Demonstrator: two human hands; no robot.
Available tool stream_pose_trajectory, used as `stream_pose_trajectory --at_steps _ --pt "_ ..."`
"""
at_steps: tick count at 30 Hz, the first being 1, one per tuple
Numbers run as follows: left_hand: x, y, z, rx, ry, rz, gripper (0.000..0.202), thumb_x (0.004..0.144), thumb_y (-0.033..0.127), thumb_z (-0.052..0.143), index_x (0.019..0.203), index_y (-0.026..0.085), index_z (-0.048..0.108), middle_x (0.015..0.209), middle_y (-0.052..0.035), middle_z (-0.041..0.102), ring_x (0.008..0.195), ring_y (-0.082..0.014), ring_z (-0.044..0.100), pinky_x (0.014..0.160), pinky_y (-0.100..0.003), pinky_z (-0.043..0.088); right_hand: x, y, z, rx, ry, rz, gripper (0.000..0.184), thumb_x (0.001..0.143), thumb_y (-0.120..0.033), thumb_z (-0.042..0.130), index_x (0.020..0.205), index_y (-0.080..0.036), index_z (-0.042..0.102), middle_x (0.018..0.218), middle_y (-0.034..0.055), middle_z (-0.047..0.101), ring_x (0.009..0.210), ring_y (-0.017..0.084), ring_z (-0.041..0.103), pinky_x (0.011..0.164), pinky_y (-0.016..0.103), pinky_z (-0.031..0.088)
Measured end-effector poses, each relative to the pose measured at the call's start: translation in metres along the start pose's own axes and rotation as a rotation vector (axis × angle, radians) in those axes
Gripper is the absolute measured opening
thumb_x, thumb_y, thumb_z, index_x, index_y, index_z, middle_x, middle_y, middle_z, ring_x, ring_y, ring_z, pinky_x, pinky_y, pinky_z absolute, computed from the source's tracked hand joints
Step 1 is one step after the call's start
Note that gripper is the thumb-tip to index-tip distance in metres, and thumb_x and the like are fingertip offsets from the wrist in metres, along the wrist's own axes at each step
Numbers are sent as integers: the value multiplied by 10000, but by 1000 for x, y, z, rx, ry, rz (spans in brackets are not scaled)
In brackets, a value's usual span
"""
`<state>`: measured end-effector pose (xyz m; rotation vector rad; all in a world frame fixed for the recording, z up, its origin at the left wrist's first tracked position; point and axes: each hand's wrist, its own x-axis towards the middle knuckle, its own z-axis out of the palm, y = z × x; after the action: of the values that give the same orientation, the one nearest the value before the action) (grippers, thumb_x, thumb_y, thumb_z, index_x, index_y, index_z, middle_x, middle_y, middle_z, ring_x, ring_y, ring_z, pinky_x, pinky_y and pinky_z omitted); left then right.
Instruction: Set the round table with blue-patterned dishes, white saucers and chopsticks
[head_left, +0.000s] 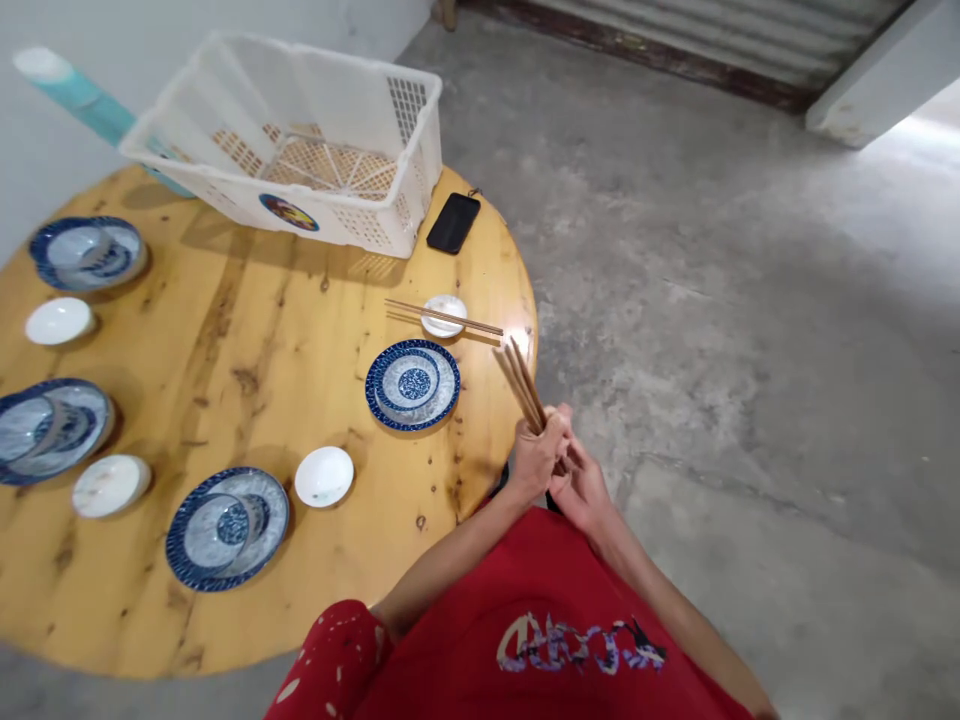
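Observation:
A small bundle of brown wooden chopsticks (526,388) points up and to the left from my two hands, just off the right edge of the round table. My left hand (537,456) is closed around the bundle. Beneath and to its right, my right hand (581,487) is closed at the lower end of the same chopsticks; its fingertips are partly hidden. On the table, a pair of chopsticks (472,323) lies across a small white bowl (444,328). Nearest my hands is a blue-and-white plate (379,409) with a glass-like bowl (414,382) on it.
A white plastic basket (360,228) stands at the back of the wooden table (247,290), with a black phone (454,222) beside it. More place settings include a plate (182,560) and white bowls (324,477). A turquoise roll (82,103) leans behind the basket.

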<state>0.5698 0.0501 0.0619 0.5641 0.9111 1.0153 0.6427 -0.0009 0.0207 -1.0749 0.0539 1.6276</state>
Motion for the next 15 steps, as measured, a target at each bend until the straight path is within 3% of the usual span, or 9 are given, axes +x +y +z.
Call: stream_pose_trajectory --at_steps 4,7,9,12,15 --pt "29 16 4 -133 235 146 495 739 570 753 601 174 490 447 92 330 379 -18 261 407 -184 222 28 -23 19 -157 -200 103 273 846 -485 655 786 -219 645 779 -9 693 747 154 648 712 277 546" --pt "48 30 8 -215 412 217 487 757 551 755 605 180 479 424 102 309 354 -20 244 387 -183 225 56 -48 25 -556 -359 44 377 891 -572 545 866 -212 657 879 28 708 825 188 652 773 323 533" --pt "56 37 9 -266 502 241 473 774 541 750 620 179 487 417 108 299 346 -19 235 381 -178 224 80 -69 30 -936 -431 -166 384 915 -551 498 945 -206 664 950 54 708 887 211 645 830 354 517" --pt "60 38 8 -362 600 261 463 767 542 761 653 177 500 421 118 287 341 -13 221 376 -168 210 119 -101 47 -1470 -489 -602 370 957 -437 443 1102 -165 648 1083 121 677 1027 258 605 943 404 467" --pt "57 31 7 -441 653 232 479 745 561 776 670 178 498 417 126 273 336 -12 212 372 -164 209 155 -120 77 -1796 -547 -877 384 992 -343 405 1226 -99 585 1184 181 625 1154 285 537 1026 406 410"
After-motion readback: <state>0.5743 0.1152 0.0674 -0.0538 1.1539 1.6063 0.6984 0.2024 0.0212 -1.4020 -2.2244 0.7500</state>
